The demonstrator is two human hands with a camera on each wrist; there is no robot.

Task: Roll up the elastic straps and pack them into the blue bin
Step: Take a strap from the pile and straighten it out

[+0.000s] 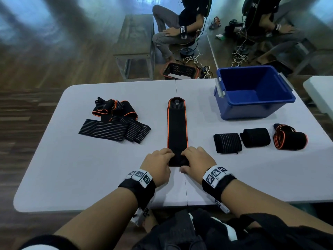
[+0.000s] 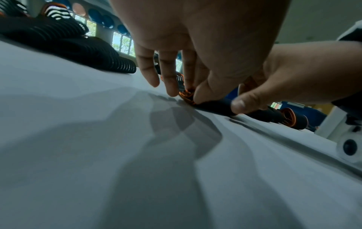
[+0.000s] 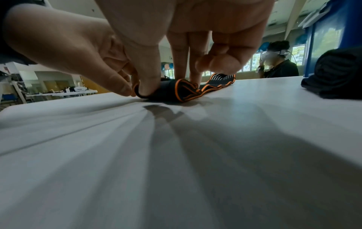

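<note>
Strap (image 1: 177, 127) w/ orange edging flat mid-worktop (image 1: 90, 168), near end partly rolled, L hand (image 1: 158, 165) & R hand (image 1: 196, 163) grip pinching that roll, blue bin (image 1: 252, 105) far right, three rolled straps (image 1: 255, 138) beside it.

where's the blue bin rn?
Head view: blue bin stands on the table's far right, behind the three rolled straps.
</note>
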